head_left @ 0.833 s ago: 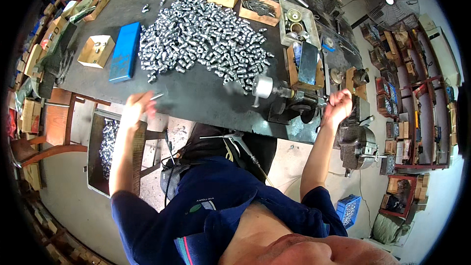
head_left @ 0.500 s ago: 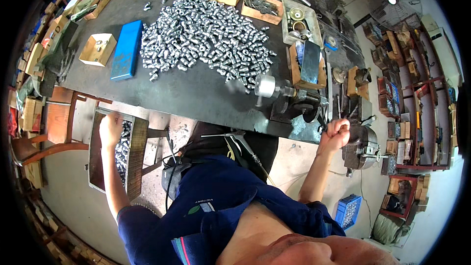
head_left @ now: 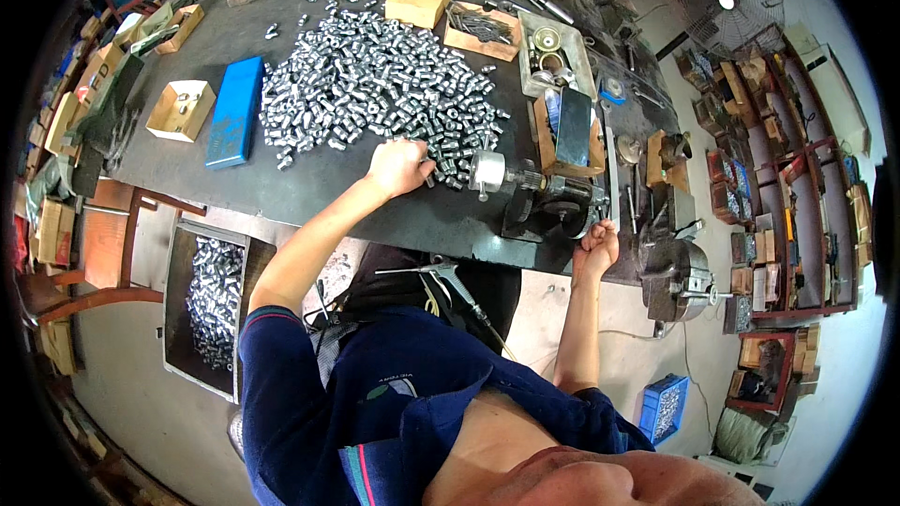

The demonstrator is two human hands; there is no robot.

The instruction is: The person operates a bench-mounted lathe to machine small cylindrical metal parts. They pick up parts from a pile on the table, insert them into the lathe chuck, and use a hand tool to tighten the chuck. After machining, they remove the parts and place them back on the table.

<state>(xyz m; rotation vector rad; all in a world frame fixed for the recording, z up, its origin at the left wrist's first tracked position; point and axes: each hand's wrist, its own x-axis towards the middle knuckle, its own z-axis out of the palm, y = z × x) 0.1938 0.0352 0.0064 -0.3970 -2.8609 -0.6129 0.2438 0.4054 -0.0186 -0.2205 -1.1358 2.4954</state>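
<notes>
My left hand (head_left: 398,167) is at the near edge of a large pile of shiny metal fittings (head_left: 375,75) on the dark bench. Its fingers are curled together, and what they hold is hidden. To the right of that hand stands a small bench-mounted fixture (head_left: 553,197) with a round silver head (head_left: 487,171) facing the pile. My right hand (head_left: 598,245) is closed at the fixture's right end, around what looks like a thin lever (head_left: 603,210). The fingers cover most of the grip.
Left of the pile lie a blue box (head_left: 234,112) and a small open carton (head_left: 180,111). A wooden bin (head_left: 246,319) of fittings stands below the bench's front edge. A vise (head_left: 680,276) is at the right. An air gun (head_left: 445,272) lies near my lap.
My left hand has moved from over the wooden bin up and right to the pile. My right hand has shifted left and slightly up to the end of the fixture.
</notes>
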